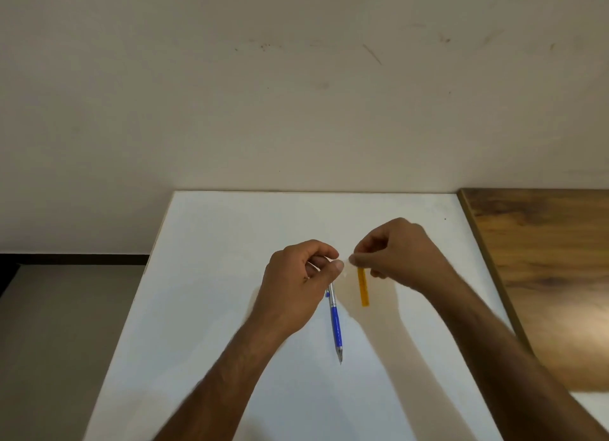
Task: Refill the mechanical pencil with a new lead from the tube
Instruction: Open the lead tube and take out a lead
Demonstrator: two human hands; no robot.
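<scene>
Over the white table (204, 308), my left hand (296, 282) grips the top end of a mechanical pencil (335, 322). The pencil has a silver upper barrel and a blue grip, and its tip points down toward me. My right hand (398, 252) pinches the upper end of a slim orange lead tube (363, 287), which hangs almost upright just right of the pencil. The fingertips of both hands nearly meet above the pencil's top. No lead is clear enough to tell, and the pencil's cap end is hidden inside my left fingers.
A wooden surface (543, 262) adjoins the white table on the right. A beige wall (296, 78) rises behind the table's far edge. Grey floor (66, 325) shows off the table's left edge.
</scene>
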